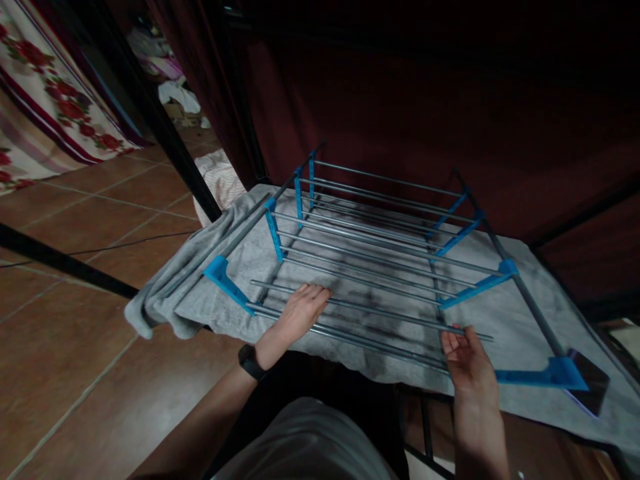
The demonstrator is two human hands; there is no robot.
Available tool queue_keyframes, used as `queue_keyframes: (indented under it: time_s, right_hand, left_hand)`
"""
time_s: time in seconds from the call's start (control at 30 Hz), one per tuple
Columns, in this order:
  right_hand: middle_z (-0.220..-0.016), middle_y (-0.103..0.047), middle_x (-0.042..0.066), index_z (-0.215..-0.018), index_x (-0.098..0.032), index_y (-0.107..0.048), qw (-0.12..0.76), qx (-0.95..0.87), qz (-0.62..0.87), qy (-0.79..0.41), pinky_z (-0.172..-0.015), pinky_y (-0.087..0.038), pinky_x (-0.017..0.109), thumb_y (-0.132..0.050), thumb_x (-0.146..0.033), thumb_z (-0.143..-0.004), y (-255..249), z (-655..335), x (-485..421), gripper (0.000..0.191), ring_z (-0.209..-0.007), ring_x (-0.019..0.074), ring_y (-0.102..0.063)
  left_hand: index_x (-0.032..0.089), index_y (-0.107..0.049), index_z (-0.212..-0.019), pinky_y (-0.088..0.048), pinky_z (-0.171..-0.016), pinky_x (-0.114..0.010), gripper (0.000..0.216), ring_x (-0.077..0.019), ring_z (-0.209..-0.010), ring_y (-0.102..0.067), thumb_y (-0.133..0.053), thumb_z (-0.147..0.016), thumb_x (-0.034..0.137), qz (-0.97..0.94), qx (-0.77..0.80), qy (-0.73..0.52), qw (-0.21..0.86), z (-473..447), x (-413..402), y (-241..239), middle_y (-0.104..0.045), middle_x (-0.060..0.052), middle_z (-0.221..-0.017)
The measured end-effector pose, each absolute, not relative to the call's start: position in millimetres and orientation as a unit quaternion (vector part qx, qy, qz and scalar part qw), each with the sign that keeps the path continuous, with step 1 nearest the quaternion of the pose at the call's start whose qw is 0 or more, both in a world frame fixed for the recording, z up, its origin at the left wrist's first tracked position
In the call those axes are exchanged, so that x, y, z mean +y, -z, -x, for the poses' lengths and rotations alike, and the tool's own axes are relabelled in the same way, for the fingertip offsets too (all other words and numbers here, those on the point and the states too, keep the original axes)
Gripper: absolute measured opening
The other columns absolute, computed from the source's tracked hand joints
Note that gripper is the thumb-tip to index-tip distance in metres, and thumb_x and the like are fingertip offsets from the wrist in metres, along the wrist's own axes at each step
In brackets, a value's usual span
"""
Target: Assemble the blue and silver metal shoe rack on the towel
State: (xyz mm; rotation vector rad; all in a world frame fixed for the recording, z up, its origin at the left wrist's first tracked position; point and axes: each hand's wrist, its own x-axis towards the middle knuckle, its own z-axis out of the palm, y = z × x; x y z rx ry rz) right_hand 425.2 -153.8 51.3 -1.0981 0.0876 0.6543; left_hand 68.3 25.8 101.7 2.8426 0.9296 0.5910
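Observation:
A rack (370, 237) of grey metal tubes and blue plastic brackets lies on a grey cloth in front of me. Across its near part runs a loose-ended metal rod (385, 314), with both ends visible. Palm down, my left hand (303, 312) wraps its fingers over this rod left of its middle. My right hand (467, 357), palm turned up, pinches the same rod close to its right end. Just below are the rack's nearest bars (380, 346), running between a left blue bracket (227, 285) and a right blue bracket (545, 375).
The grey cloth (175, 303) covers the raised surface under the rack. A dark phone-like slab (590, 383) lies at the right. Black metal posts (173, 133) stand at the left, with a dark red curtain (380, 107) behind. Tiled floor (75, 347) extends on the left.

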Motion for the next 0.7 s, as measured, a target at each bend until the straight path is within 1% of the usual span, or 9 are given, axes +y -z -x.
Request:
queue_keyframes:
  time_s: [0.17,0.3,0.4,0.53,0.63,0.7]
  right_hand:
    - [-0.077,-0.069,-0.003,-0.083,-0.024,-0.067,0.805,0.058,0.503,-0.311,-0.071,-0.060,0.023,-0.079,-0.028,-0.077,-52,-425,-154,0.014,-0.069,0.0099,-0.068]
    - [-0.075,-0.067,-0.005,-0.084,-0.023,-0.064,0.801,0.065,0.505,-0.314,-0.071,-0.058,0.023,-0.081,-0.029,-0.076,-52,-428,-154,0.019,-0.067,0.0096,-0.065]
    - [-0.073,-0.066,-0.006,-0.085,-0.023,-0.062,0.792,0.058,0.520,-0.313,-0.073,-0.058,0.024,-0.081,-0.031,-0.076,-51,-430,-153,0.023,-0.065,0.0098,-0.063]
    - [-0.070,-0.063,-0.005,-0.081,-0.023,-0.061,0.789,0.070,0.532,-0.299,-0.071,-0.057,0.027,-0.076,-0.028,-0.079,-49,-433,-151,0.017,-0.060,0.0110,-0.059]
    - [-0.070,-0.062,-0.005,-0.080,-0.024,-0.060,0.785,0.071,0.538,-0.298,-0.068,-0.056,0.027,-0.075,-0.026,-0.079,-49,-437,-150,0.015,-0.059,0.0112,-0.058]
    - [-0.069,-0.061,-0.005,-0.080,-0.023,-0.060,0.784,0.080,0.538,-0.298,-0.067,-0.055,0.026,-0.074,-0.025,-0.079,-51,-437,-150,0.014,-0.060,0.0109,-0.058]
  left_hand:
    - [0.018,-0.062,-0.105,-0.042,-0.082,-0.036,0.016,-0.0222,-0.088,-0.060,-0.047,-0.101,0.018,-0.934,0.309,-0.181,0.009,-69,26,-99,-0.067,-0.006,-0.095]
    - [0.019,-0.062,-0.102,-0.041,-0.079,-0.035,0.015,-0.0214,-0.085,-0.059,-0.049,-0.098,0.013,-0.941,0.301,-0.147,-0.042,-69,27,-100,-0.065,-0.005,-0.093]
    - [0.019,-0.063,-0.106,-0.041,-0.079,-0.035,0.016,-0.0213,-0.086,-0.059,-0.050,-0.098,0.012,-0.949,0.285,-0.121,-0.065,-68,29,-103,-0.065,-0.005,-0.095]
    - [0.018,-0.061,-0.114,-0.041,-0.080,-0.035,0.022,-0.0210,-0.089,-0.060,-0.049,-0.098,0.010,-0.952,0.277,-0.103,-0.080,-64,31,-104,-0.066,-0.006,-0.097]
    - [0.017,-0.059,-0.121,-0.041,-0.082,-0.035,0.027,-0.0205,-0.089,-0.060,-0.048,-0.098,0.008,-0.949,0.282,-0.105,-0.093,-60,35,-104,-0.066,-0.006,-0.099]
    - [0.016,-0.059,-0.120,-0.042,-0.082,-0.035,0.025,-0.0202,-0.089,-0.060,-0.049,-0.098,0.009,-0.948,0.282,-0.108,-0.103,-56,37,-104,-0.066,-0.005,-0.099]
